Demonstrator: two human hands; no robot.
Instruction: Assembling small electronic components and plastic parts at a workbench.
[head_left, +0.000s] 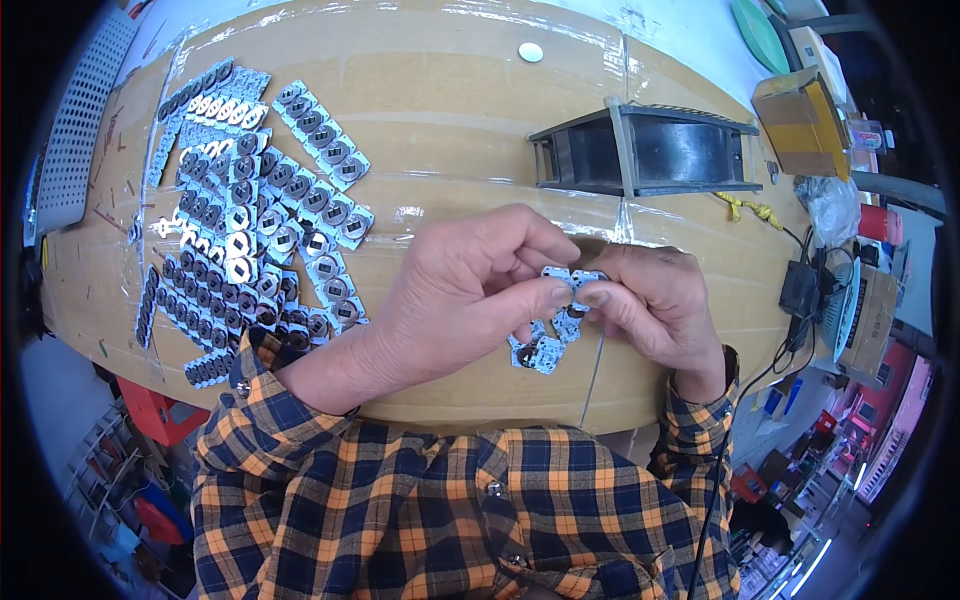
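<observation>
Blue circuit boards between fingertips

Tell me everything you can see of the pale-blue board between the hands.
The pale-blue board looks stiff, with small dark marks. It is pinched between the left hand and right hand over the cardboard-covered table, their grip hiding much of it. A narrow gap shows near its middle; whether it is one piece or two is unclear.

Small pale-blue circuit boards are pinched between fingers, near loose pieces lying together.
</observation>
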